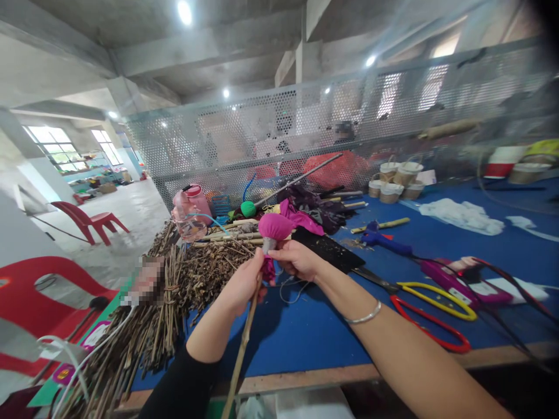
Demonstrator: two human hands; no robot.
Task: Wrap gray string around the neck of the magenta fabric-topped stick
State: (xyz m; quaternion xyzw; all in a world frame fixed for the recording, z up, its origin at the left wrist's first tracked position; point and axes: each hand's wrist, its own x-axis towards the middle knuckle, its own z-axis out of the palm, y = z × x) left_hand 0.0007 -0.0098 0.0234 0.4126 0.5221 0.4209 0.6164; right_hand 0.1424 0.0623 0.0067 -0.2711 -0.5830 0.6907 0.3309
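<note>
A magenta cloth-covered ball (276,226) sits on the upper end of a thin wooden stick (244,343), which slants down to the bottom edge. Grey wrapping (269,245) circles the neck under the ball, and loose magenta cloth (268,269) hangs below it. My left hand (244,282) is closed round the stick just under the neck. From the other side, my right hand (299,260) pinches at the lower edge of the grey wrapping; its fingertips are partly hidden. A thin loop of thread or wire (293,299) lies below my right hand.
Bundled dry twigs (170,308) cover the blue table's (323,343) left side. Large scissors with red and yellow handles (432,308) lie right, near a blue-handled tool (386,241) and a purple device (463,282). Paper cups (391,192) stand behind, before a perforated metal screen (209,145).
</note>
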